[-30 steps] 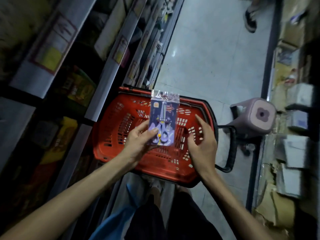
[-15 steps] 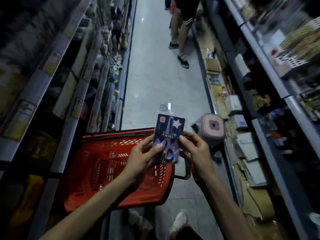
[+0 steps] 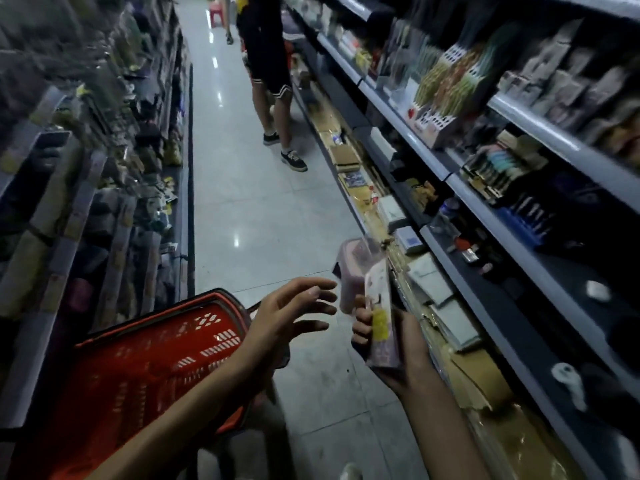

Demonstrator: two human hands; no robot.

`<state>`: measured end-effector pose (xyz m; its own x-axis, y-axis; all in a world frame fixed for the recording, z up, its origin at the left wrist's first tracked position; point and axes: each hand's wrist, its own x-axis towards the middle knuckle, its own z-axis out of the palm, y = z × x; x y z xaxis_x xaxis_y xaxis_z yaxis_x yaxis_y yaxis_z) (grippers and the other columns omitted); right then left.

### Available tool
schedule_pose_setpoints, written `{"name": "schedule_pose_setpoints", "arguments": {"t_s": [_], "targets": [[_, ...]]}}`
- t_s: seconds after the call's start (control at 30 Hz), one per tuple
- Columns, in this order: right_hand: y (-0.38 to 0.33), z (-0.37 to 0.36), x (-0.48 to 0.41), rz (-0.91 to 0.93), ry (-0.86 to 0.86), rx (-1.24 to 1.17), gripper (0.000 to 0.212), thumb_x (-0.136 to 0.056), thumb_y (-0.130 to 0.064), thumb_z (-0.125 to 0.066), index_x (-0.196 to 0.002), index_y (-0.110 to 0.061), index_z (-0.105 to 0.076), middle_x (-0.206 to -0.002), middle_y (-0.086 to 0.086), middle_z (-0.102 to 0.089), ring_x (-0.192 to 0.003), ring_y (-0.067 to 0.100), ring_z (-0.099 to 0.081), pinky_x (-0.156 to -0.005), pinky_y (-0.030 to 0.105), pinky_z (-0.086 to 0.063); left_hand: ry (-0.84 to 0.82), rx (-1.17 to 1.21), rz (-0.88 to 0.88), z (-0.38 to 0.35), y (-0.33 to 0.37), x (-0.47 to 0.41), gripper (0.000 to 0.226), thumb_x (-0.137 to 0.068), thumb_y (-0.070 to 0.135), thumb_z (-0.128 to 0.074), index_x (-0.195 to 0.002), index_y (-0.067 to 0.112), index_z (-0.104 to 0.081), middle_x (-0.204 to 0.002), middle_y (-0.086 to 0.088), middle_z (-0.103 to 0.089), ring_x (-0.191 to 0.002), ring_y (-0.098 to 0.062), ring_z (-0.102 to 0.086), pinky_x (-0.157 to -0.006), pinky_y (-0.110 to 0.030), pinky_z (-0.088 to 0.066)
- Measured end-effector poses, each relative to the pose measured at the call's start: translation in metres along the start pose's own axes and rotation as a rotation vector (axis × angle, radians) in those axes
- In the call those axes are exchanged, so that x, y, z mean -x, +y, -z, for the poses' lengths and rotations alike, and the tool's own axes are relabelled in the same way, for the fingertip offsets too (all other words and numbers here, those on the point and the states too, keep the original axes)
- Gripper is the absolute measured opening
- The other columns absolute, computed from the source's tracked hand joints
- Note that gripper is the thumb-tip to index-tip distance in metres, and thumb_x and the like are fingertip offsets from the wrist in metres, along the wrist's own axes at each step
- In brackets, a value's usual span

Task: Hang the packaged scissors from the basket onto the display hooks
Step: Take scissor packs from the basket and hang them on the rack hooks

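My right hand (image 3: 388,344) grips the packaged scissors (image 3: 381,317), a flat purple card pack seen nearly edge-on, its top tilted toward the shelves on the right. My left hand (image 3: 287,317) hovers just left of it with fingers spread, touching nothing. The red plastic basket (image 3: 138,368) sits on the floor at lower left, under my left forearm. Display hooks are not clearly visible in the blurred shelving.
Stocked shelves (image 3: 485,161) run along the right, darker shelves (image 3: 104,188) along the left. A pink stool (image 3: 353,268) stands behind the pack. A person (image 3: 270,74) stands further up the tiled aisle. Cardboard boxes (image 3: 464,368) line the bottom right shelf.
The view has swung up and right from the basket toward the right shelves. My left hand has let go of the pack, which my right hand now holds alone and has turned edge-on.
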<state>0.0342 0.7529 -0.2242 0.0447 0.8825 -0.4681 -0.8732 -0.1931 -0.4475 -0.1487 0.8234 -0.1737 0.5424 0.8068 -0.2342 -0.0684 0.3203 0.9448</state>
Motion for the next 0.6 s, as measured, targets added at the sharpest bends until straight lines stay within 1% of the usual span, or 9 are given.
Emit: {"name": "schedule_pose_setpoints", "arguments": {"t_s": [0.07,0.1,0.17,0.23,0.3,0.37,0.43,0.5,0.6], "targets": [[-0.019,0.025,0.023,0.078,0.005,0.005,0.070,-0.040,-0.026,-0.099,-0.098,-0.007,-0.065,-0.072,0.002,-0.052,-0.053,0.014,-0.048,-0.048,0.025,-0.042,-0.049,-0.032,-0.008,-0.032,-0.003,-0.008,0.026,-0.100,0.024,-0.060,-0.116,0.010,-0.075,-0.109,-0.016,-0.076,-0.101,-0.027,-0.073,-0.085,-0.040,-0.058],[-0.029,0.035,0.036,0.121,0.045,0.018,0.063,-0.047,-0.031,-0.095,-0.098,-0.008,-0.065,-0.072,0.002,-0.052,-0.054,0.014,-0.048,-0.049,0.024,-0.042,-0.084,-0.044,-0.008,-0.048,-0.005,-0.011,0.026,-0.099,0.024,-0.060,-0.115,0.011,-0.076,-0.108,-0.015,-0.075,-0.101,-0.027,-0.072,-0.084,-0.039,-0.058],[-0.045,0.056,0.059,0.202,0.144,-0.015,0.037,-0.075,-0.032,-0.074,-0.100,-0.007,-0.062,-0.071,0.002,-0.049,-0.054,0.014,-0.044,-0.048,0.024,-0.038,-0.149,-0.064,-0.004,-0.079,-0.009,-0.017,0.024,-0.100,0.024,-0.061,-0.114,0.013,-0.077,-0.109,-0.017,-0.075,-0.102,-0.028,-0.071,-0.082,-0.037,-0.058],[-0.061,0.073,0.086,0.292,0.282,-0.023,0.022,-0.090,-0.028,-0.058,-0.099,-0.009,-0.064,-0.069,0.003,-0.052,-0.053,0.015,-0.044,-0.048,0.024,-0.036,-0.217,-0.097,0.004,-0.109,-0.014,-0.023,0.023,-0.101,0.022,-0.060,-0.114,0.013,-0.077,-0.112,-0.018,-0.075,-0.104,-0.030,-0.070,-0.082,-0.038,-0.058],[-0.074,0.094,0.112,0.423,0.466,0.076,0.025,-0.094,-0.033,-0.060,-0.096,-0.012,-0.073,-0.074,0.004,-0.065,-0.060,0.018,-0.059,-0.053,0.027,-0.045,-0.310,-0.136,0.005,-0.137,-0.018,-0.027,0.022,-0.104,0.020,-0.058,-0.113,0.015,-0.077,-0.110,-0.016,-0.075,-0.103,-0.029,-0.070,-0.084,-0.040,-0.058],[-0.081,0.116,0.137,0.585,0.633,0.156,0.033,-0.082,-0.040,-0.074,-0.103,-0.014,-0.075,-0.087,0.004,-0.072,-0.078,0.022,-0.068,-0.065,0.031,-0.052,-0.398,-0.169,0.006,-0.162,-0.022,-0.032,0.022,-0.105,0.019,-0.057,-0.112,0.016,-0.078,-0.105,-0.010,-0.076,-0.099,-0.023,-0.071,-0.085,-0.040,-0.058],[-0.082,0.134,0.161,0.708,0.764,0.150,0.038,-0.077,-0.040,-0.080,-0.106,-0.016,-0.071,-0.093,0.002,-0.075,-0.086,0.024,-0.071,-0.068,0.032,-0.055,-0.486,-0.226,0.019,-0.189,-0.027,-0.035,0.023,-0.107,0.020,-0.055,-0.116,0.014,-0.076,-0.106,-0.009,-0.077,-0.096,-0.020,-0.073,-0.084,-0.038,-0.060],[-0.079,0.145,0.185,0.829,0.914,0.209,0.020,-0.092,-0.033,-0.074,-0.109,-0.025,-0.071,-0.102,-0.009,-0.077,-0.097,0.016,-0.073,-0.075,0.031,-0.057,-0.603,-0.331,0.041,-0.218,-0.036,-0.040,0.024,-0.108,0.022,-0.054,-0.121,0.014,-0.072,-0.109,-0.006,-0.077,-0.099,-0.022,-0.073,-0.086,-0.038,-0.060],[-0.070,0.152,0.219,0.980,1.058,0.295,0.017,-0.103,-0.024,-0.062,-0.118,-0.031,-0.067,-0.108,-0.020,-0.075,-0.104,0.001,-0.070,-0.084,0.024,-0.055,-0.824,-0.527,0.085,-0.267,-0.055,-0.045,0.024,-0.106,0.031,-0.060,-0.126,0.021,-0.067,-0.106,-0.004,-0.078,-0.101,-0.022,-0.074,-0.092,-0.043,-0.059]]}}
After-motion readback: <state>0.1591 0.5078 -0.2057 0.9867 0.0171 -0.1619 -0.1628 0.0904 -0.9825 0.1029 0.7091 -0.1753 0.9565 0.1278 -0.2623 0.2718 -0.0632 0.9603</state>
